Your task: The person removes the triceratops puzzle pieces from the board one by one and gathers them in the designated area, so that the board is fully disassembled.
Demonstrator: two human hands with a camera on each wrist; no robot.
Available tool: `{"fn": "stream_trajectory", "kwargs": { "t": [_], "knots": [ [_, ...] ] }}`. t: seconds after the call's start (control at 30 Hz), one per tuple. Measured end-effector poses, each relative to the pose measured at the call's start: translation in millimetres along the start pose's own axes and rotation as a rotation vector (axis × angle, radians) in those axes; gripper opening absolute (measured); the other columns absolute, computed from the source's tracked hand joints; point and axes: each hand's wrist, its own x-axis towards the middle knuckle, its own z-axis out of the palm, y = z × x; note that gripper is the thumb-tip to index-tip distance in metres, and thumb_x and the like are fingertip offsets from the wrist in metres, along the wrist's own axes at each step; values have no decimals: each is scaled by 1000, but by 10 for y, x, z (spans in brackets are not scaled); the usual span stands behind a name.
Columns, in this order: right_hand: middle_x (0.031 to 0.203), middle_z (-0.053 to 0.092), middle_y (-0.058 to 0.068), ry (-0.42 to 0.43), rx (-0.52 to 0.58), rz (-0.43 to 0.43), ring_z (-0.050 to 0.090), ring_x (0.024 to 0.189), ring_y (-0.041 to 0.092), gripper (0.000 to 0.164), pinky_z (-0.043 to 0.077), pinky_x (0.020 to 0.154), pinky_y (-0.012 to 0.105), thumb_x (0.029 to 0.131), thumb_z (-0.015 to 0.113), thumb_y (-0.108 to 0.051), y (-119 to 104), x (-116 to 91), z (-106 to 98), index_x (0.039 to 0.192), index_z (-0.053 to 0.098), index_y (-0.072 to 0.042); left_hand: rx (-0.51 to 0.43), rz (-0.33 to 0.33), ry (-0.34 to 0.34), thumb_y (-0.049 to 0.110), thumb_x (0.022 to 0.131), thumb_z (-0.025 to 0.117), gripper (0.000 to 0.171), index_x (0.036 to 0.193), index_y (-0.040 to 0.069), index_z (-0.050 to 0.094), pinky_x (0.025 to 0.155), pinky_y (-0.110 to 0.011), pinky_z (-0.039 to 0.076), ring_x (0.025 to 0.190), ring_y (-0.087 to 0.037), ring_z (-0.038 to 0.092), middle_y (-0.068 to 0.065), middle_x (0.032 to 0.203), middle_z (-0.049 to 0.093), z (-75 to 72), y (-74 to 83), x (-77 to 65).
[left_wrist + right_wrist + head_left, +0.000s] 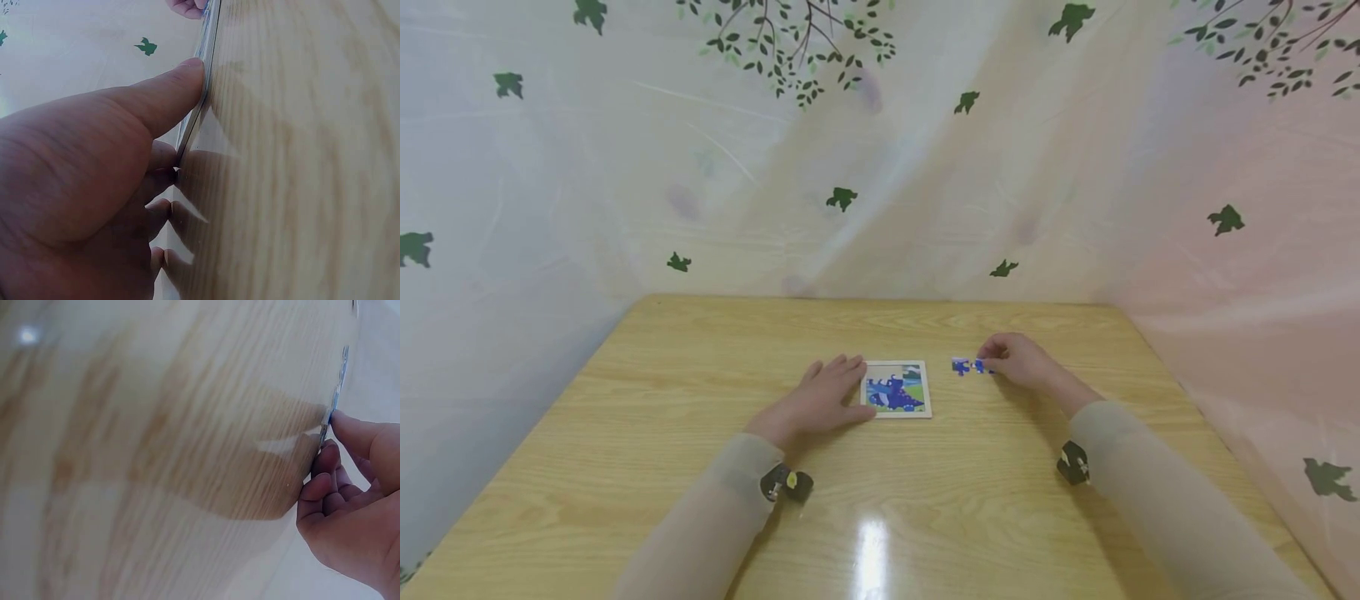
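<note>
A small jigsaw puzzle in a pale frame (906, 416) lies on the table, showing a blue dinosaur; bare tan backing is visible at its upper left. My left hand (820, 400) rests at the frame's left side, fingers spread and fairly straight, the thumb (178, 87) touching the edge nearer me. Right of the frame, my right hand (1018, 360) pinches a blue puzzle piece (980, 366) between thumb (353, 432) and fingertips, low at the tabletop. Another blue puzzle piece (961, 366) lies just left of it. The fingers partly cover the pinched piece.
The wooden table (647, 450) runs back to a pale hanging cloth (895, 242) printed with green leaf shapes. Cloth also hangs along both sides. Dark wrist cameras sit on both sleeves, the left camera (787, 483) close above the table.
</note>
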Motion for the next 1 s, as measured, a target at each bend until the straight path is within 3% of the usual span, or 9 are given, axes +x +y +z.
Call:
{"fn": "stream_trajectory", "kwargs": {
  "t": [0.43,0.63,0.77,1.0],
  "knots": [
    [119,72,17,-4,2,22,65,120,39,15,51,111,59,110,67,-9,12,26,-1,120,73,0,58,-22,-41,55,109,64,89,172,0,32,135,-62,2,169,-39,13,-17,181,22,-96,113,-58],
    [121,70,17,28,30,36,66,115,36,20,57,99,50,111,67,-14,15,0,-68,125,70,0,60,-21,-42,55,109,64,89,172,1,32,135,-62,3,169,-40,14,-17,181,23,-76,113,-41],
    [120,70,16,57,27,20,66,110,33,21,58,87,41,112,67,-16,-116,-2,-100,125,71,0,66,-28,-42,56,109,63,88,172,2,32,135,-61,2,169,-39,13,-15,181,22,-76,114,-37],
    [120,72,14,29,59,-34,66,108,30,22,57,86,39,111,69,-16,-399,30,-7,126,75,-1,61,-35,-42,55,109,64,89,172,2,33,135,-61,2,169,-38,13,-15,181,23,-77,114,-42]
  ]
}}
